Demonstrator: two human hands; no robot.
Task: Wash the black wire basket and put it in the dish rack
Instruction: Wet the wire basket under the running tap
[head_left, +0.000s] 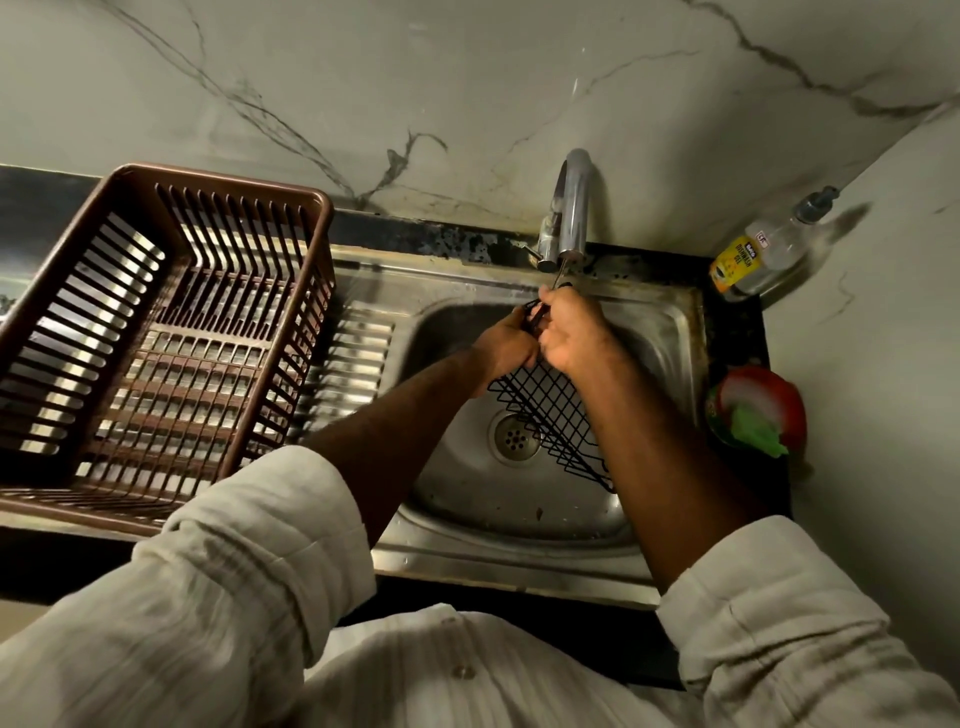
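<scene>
Soap bottle right of tap

Single head-worn wide-angle view. Looks steeply down and slightly forward, close over stainless steel sink basin at centre. At left, brown slatted plastic dish rack; along top, grey-veined pale marble wall; nearest, at bottom, cream ribbed shirt sleeves.

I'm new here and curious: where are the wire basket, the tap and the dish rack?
wire basket (545, 400), head view, middle of its mesh.
tap (574, 208), head view, curved spout.
dish rack (228, 180), head view, far rim.
</scene>
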